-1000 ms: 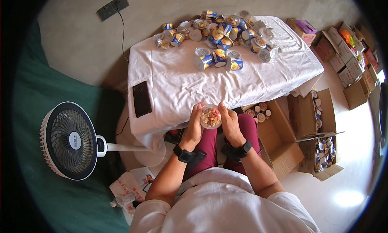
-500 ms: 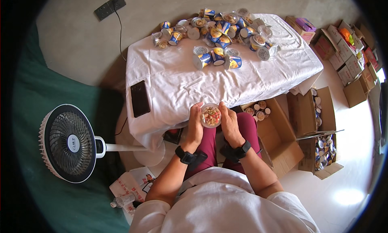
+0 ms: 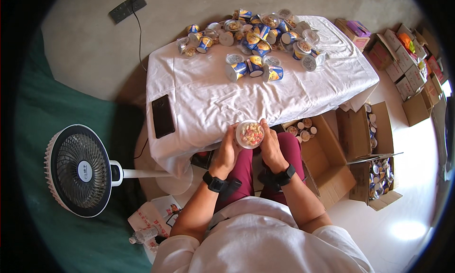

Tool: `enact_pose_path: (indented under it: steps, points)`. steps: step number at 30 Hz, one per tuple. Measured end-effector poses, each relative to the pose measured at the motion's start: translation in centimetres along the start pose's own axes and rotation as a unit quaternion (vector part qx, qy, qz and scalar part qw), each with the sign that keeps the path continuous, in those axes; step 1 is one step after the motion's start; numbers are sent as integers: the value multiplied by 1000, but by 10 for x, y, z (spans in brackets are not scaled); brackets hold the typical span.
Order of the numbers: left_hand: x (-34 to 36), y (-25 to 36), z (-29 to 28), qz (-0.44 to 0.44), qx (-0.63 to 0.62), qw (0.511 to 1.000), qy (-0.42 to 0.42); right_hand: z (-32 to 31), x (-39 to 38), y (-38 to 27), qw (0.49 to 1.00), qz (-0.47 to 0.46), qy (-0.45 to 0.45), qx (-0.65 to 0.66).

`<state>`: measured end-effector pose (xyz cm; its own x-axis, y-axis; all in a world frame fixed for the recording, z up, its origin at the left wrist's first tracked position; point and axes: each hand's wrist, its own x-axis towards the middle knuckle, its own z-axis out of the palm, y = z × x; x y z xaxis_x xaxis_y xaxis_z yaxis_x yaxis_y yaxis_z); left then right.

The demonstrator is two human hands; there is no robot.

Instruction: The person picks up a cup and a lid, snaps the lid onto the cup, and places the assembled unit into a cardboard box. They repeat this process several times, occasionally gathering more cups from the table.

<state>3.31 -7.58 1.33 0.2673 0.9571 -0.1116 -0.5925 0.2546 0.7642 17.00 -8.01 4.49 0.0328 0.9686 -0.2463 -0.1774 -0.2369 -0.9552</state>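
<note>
Between my two hands, above my lap at the table's near edge, is a clear-topped snack cup with mixed pale, brown and red pieces showing inside. My left hand grips its left side, and my right hand closes on its right side. The cup's top faces up toward me; its underside is hidden. Beyond, on the white-clothed table, several blue and yellow cups with clear domed lids stand or lie near the middle. A larger heap of similar cups is piled along the far side.
A black phone lies at the table's left end. A white and black fan stands at left. Right of my knees is an open cardboard box with several cups, beside further boxes of cups. Stacked cartons fill the far right.
The cup has shifted slightly right and is tilted a little differently in my hands. Both hands still hold it. The cups on the table have not moved.
</note>
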Motion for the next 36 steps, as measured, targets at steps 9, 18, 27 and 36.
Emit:
enact_pose_path:
  steps: [9,18,27,36]
  points:
    - [2,4,-6,-37,6,998,49,-7,2,6,970,-226,-34,-82]
    - [0,11,-1,-13,62,998,3,-13,-9,-13,947,-248,-15,-201]
    - [-1,8,-3,-19,166,985,35,-13,-18,-33,894,-347,-56,-277]
    - [-3,2,2,18,219,975,10,-22,-16,-17,968,-166,-50,-180]
